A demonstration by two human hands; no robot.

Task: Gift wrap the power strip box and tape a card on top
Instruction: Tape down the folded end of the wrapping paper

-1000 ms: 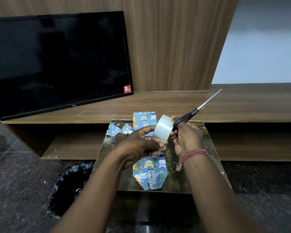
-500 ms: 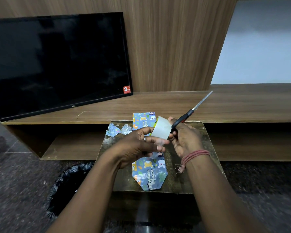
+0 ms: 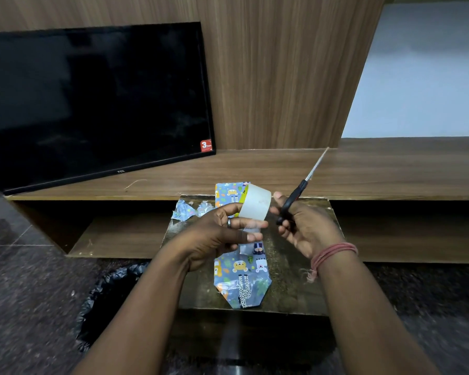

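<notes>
The power strip box (image 3: 241,277), covered in blue animal-print paper, lies lengthwise on a small dark table (image 3: 290,280); its near end is folded to a point. Above it my left hand (image 3: 217,234) grips a roll of clear tape (image 3: 256,205), a short strip hanging from the roll under my fingers. My right hand (image 3: 306,228) holds scissors (image 3: 298,194) by their black handles, blades together and pointing up to the right, just right of the roll. No card is visible.
Crumpled scraps of wrapping paper (image 3: 191,209) lie at the table's far left corner. A black bin bag (image 3: 111,299) sits on the floor to the left. Behind stand a long wooden shelf unit (image 3: 377,171) and a leaning television (image 3: 92,104).
My right hand with the scissors has drawn slightly right, away from the roll, and the blades have tilted more upright. My left hand has turned the tape roll a little.
</notes>
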